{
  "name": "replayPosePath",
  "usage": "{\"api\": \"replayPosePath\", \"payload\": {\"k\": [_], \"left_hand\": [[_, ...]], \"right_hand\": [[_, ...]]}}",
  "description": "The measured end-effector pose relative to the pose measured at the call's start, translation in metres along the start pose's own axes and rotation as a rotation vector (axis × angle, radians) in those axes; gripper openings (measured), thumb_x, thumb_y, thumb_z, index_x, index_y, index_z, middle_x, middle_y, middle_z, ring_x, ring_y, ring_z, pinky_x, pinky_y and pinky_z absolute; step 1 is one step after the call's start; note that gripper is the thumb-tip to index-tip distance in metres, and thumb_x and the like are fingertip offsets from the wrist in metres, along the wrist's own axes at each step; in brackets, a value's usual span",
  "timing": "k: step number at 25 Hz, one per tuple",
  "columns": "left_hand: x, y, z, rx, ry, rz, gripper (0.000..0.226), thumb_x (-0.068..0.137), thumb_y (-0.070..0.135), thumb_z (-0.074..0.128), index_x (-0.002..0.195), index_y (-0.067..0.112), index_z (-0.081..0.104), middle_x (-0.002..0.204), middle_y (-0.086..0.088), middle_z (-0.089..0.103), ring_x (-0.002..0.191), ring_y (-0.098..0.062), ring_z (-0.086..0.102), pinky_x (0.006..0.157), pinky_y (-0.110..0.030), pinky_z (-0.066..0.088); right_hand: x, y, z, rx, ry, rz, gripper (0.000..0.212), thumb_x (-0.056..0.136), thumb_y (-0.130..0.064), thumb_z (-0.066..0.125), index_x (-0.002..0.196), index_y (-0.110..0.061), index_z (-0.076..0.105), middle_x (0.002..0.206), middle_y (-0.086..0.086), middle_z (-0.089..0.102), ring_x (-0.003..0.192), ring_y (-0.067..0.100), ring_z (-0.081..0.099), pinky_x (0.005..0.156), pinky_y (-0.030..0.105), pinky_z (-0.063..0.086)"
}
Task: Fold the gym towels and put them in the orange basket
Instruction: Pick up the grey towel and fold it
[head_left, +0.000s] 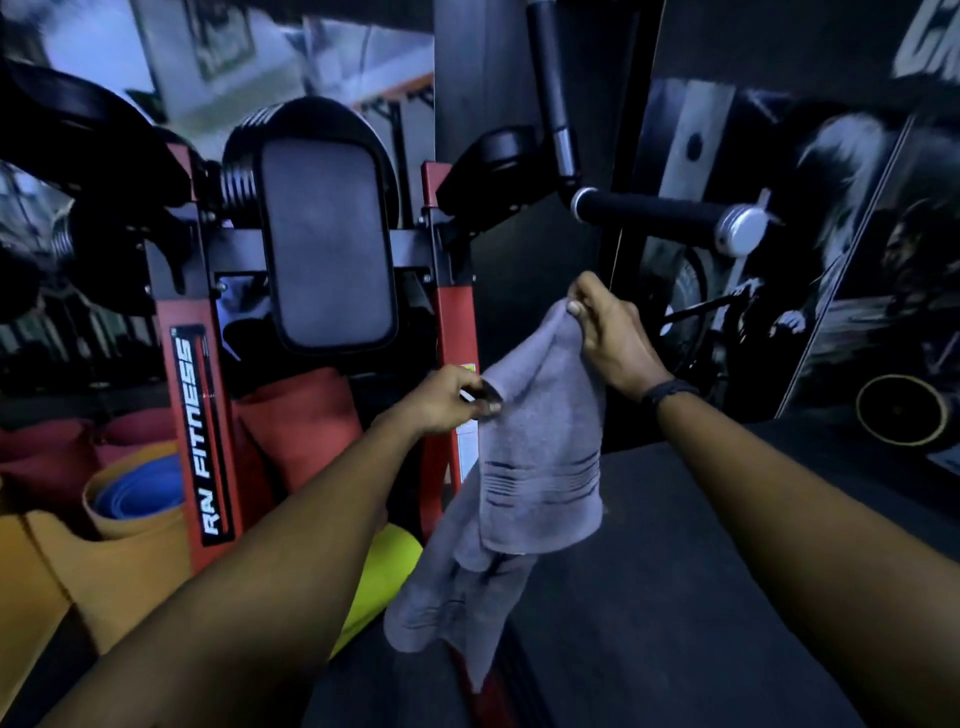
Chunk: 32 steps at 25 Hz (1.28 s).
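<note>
Grey terry towel (540, 452) (striped band), pinched by left hand (441, 400), right hand (613, 338)

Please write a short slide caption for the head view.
Both hands, left and right, pinch a grey towel hanging before a red gym machine.

Open room is found lower right, over the dark floor (675, 597). The left is blocked by the red machine frame (208, 415) and rolled mats (140, 499); overhead, passage is barred by a black handle bar (660, 213).
</note>
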<state>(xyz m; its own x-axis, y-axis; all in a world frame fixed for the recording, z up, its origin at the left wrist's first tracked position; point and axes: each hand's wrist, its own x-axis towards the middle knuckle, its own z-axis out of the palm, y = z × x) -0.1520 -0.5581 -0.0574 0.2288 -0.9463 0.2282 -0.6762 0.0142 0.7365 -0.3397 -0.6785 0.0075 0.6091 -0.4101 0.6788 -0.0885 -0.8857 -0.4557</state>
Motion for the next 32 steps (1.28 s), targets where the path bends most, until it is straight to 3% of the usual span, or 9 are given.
{"api": "replayPosePath", "payload": {"k": [4, 7, 12, 15, 20, 24, 26, 29, 32], "left_hand": [[-0.028, 0.028, -0.024, -0.167, -0.014, -0.057, 0.010, 0.092, 0.023, 0.063, 0.090, 0.014, 0.066, 0.072, 0.007, 0.066, 0.056, -0.002, 0.061, 0.052, -0.011, 0.045], [-0.046, 0.028, -0.022, -0.336, -0.152, -0.121, 0.006, 0.091, 0.014, 0.063, 0.097, 0.015, 0.063, 0.080, 0.002, 0.073, 0.067, -0.004, 0.068, 0.064, -0.018, 0.050], [-0.071, 0.046, 0.000, -0.592, -0.284, -0.193, 0.029, 0.092, -0.005, 0.054, 0.111, 0.017, 0.057, 0.091, 0.001, 0.070, 0.092, -0.020, 0.071, 0.078, -0.030, 0.055], [-0.077, 0.076, 0.021, -0.679, -0.123, -0.179, 0.026, 0.090, -0.008, 0.055, 0.099, 0.015, 0.064, 0.083, 0.001, 0.072, 0.078, -0.015, 0.072, 0.075, -0.028, 0.058], [-0.088, 0.134, 0.038, -0.727, 0.286, -0.255, 0.022, 0.089, 0.005, 0.054, 0.106, 0.002, 0.068, 0.089, -0.006, 0.069, 0.076, -0.013, 0.063, 0.069, -0.020, 0.053], [-0.102, 0.180, 0.044, -0.768, 0.476, -0.344, 0.025, 0.087, 0.036, 0.064, 0.076, 0.013, 0.067, 0.064, 0.002, 0.062, 0.056, -0.010, 0.051, 0.056, -0.022, 0.041], [-0.108, 0.201, 0.052, -0.697, 0.578, -0.275, 0.019, 0.085, 0.018, 0.071, 0.070, 0.016, 0.061, 0.054, 0.005, 0.059, 0.054, -0.009, 0.050, 0.049, -0.017, 0.041], [-0.119, 0.227, 0.049, -0.555, 0.513, -0.186, 0.022, 0.087, -0.004, 0.062, 0.074, 0.013, 0.060, 0.064, 0.000, 0.061, 0.062, -0.010, 0.052, 0.049, -0.014, 0.046], [-0.134, 0.246, 0.028, -0.364, 0.387, -0.139, 0.023, 0.088, -0.006, 0.059, 0.083, 0.016, 0.061, 0.068, 0.001, 0.063, 0.060, -0.007, 0.054, 0.057, -0.015, 0.047]], "right_hand": [[0.001, -0.034, -0.014, -0.017, 0.059, -0.014, 0.015, 0.098, -0.018, 0.043, 0.089, -0.007, 0.043, 0.074, 0.003, 0.053, 0.065, 0.006, 0.040, 0.060, 0.015, 0.037], [-0.002, -0.053, -0.021, -0.051, 0.035, -0.047, 0.014, 0.098, -0.018, 0.043, 0.089, -0.007, 0.043, 0.070, 0.002, 0.051, 0.063, 0.005, 0.039, 0.060, 0.013, 0.035], [-0.016, -0.073, -0.046, -0.069, 0.019, -0.091, 0.010, 0.098, -0.013, 0.044, 0.089, -0.009, 0.045, 0.068, -0.005, 0.049, 0.061, -0.002, 0.043, 0.060, 0.006, 0.033], [-0.032, -0.076, -0.068, -0.064, 0.010, -0.100, 0.009, 0.097, -0.012, 0.047, 0.089, -0.009, 0.047, 0.067, -0.007, 0.048, 0.061, -0.003, 0.044, 0.061, 0.007, 0.033], [-0.088, -0.069, -0.113, 0.014, -0.104, -0.049, 0.011, 0.096, -0.017, 0.052, 0.085, -0.014, 0.050, 0.066, 0.001, 0.055, 0.060, 0.003, 0.044, 0.061, 0.019, 0.039], [-0.141, -0.070, -0.125, 0.298, -0.416, 0.061, 0.014, 0.096, -0.013, 0.056, 0.082, -0.011, 0.052, 0.062, 0.013, 0.050, 0.054, 0.014, 0.047, 0.047, 0.025, 0.045], [-0.162, -0.079, -0.129, 0.393, -0.612, 0.191, 0.011, 0.094, -0.006, 0.059, 0.083, -0.007, 0.055, 0.064, 0.011, 0.055, 0.053, 0.012, 0.055, 0.047, 0.025, 0.052], [-0.181, -0.084, -0.133, 0.413, -0.757, 0.341, 0.011, 0.093, -0.011, 0.061, 0.083, -0.008, 0.056, 0.071, 0.007, 0.066, 0.058, 0.011, 0.065, 0.054, 0.026, 0.058], [-0.189, -0.077, -0.134, 0.290, -0.667, 0.377, 0.013, 0.094, -0.018, 0.061, 0.084, -0.011, 0.056, 0.079, 0.010, 0.068, 0.061, 0.017, 0.066, 0.057, 0.031, 0.057]]}}
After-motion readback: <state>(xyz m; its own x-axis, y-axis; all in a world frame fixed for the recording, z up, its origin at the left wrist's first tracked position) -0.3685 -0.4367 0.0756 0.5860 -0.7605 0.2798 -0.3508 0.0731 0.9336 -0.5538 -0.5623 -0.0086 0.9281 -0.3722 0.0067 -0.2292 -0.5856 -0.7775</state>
